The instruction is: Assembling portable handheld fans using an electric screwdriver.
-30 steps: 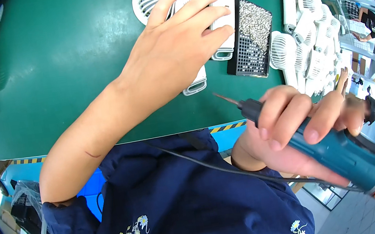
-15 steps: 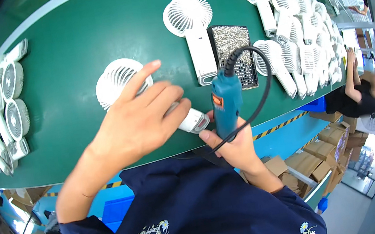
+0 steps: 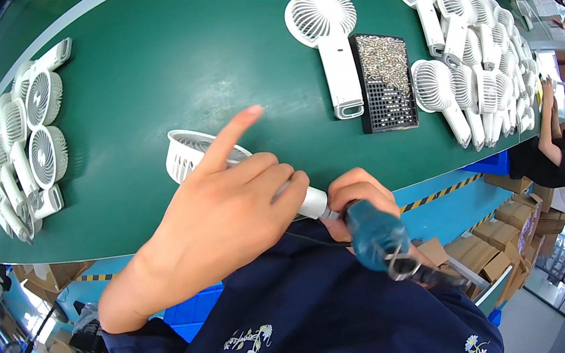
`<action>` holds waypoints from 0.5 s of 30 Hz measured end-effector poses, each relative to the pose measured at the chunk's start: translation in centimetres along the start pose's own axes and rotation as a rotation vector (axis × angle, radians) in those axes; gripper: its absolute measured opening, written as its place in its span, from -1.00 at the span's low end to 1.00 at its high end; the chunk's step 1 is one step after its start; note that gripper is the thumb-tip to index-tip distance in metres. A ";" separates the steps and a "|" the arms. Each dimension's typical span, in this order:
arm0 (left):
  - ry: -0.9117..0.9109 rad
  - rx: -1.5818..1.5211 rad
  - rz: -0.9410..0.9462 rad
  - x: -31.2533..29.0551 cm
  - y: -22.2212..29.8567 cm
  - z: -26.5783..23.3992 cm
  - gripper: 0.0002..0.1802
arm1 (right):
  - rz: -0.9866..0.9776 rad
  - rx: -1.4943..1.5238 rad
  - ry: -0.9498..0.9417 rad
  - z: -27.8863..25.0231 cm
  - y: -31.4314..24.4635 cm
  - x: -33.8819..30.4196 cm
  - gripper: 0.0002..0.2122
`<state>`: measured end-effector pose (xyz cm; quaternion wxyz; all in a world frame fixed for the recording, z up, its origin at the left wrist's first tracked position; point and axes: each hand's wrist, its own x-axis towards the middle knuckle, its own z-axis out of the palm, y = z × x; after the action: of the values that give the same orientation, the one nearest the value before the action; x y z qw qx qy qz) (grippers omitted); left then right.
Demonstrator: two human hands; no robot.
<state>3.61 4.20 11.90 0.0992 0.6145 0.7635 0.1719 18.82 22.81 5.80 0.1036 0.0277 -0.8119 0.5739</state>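
Observation:
My left hand (image 3: 235, 202) is closed around the handle of a white handheld fan (image 3: 314, 203), its index finger stretched out. The fan's round grille head lies beyond that hand, partly covered by it. In my right hand (image 3: 360, 185) is a teal electric screwdriver (image 3: 372, 229), tilted with its rear end toward my body. Its front end meets the end of the fan's handle; the exact contact is hidden by my fingers. Farther off, another white handheld fan (image 3: 341, 73) lies on the green table beside a black perforated tray (image 3: 390, 113) filled partly with small metallic screws.
Many white fans (image 3: 468, 72) are heaped at the right of the green table (image 3: 206, 56), and more fans (image 3: 49, 153) at the left. A person in black (image 3: 556, 150) works at the far right. Cardboard boxes (image 3: 481, 256) and a blue bin (image 3: 196, 310) stand below the table edge.
The screwdriver has swung from upright to tilted toward my body, its front now at the handle's end. The held fan has turned and come nearer me. The view has shifted slightly.

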 end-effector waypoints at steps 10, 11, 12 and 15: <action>-0.046 -0.026 0.159 0.7 -1.7 -0.5 -0.69 | -0.073 -0.014 -0.053 -1.4 -0.9 0.3 -0.74; -0.054 -0.072 0.151 0.4 -1.8 -0.8 -0.69 | -0.051 -0.032 -0.083 -1.8 -1.2 0.3 -0.72; -0.061 -0.119 0.143 0.3 -1.9 -1.0 -0.69 | -0.056 -0.033 -0.084 -2.0 -1.2 0.3 -0.72; -0.100 0.125 0.095 0.6 -0.9 -0.6 -0.72 | -0.039 -0.007 -0.096 -2.4 -1.0 0.6 -0.70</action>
<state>2.44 4.51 12.11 0.0904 0.6628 0.7369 0.0975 18.76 24.72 7.61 0.0760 0.0706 -0.8172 0.5670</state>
